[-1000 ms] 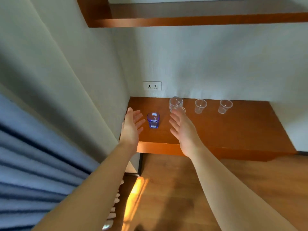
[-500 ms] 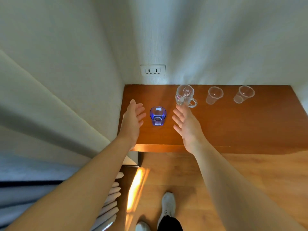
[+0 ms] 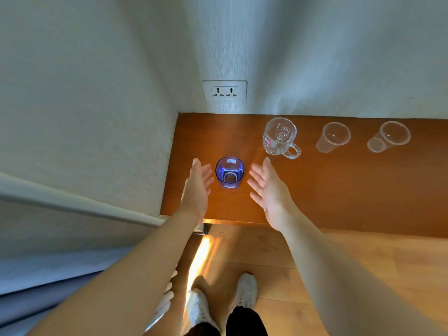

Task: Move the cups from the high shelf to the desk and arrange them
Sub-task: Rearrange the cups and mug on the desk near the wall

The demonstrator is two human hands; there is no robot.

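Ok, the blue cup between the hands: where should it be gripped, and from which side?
Probably wrap the blue cup around its side wall, from the right with the right hand. It stands upright with no visible handle, and the wall is close on its left where the left hand is.

Soft daylight, bright sun streak on floor (image 3: pixel 202 259) & desk (image 3: pixel 339 190), wide-angle bending at edges, pic sharp

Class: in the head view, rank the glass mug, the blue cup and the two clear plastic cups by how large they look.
1. Glass mug.
2. Blue cup.
3. Two clear plastic cups: they look alike, so unranked. Blue sits nearer the camera, so second place is unsure.
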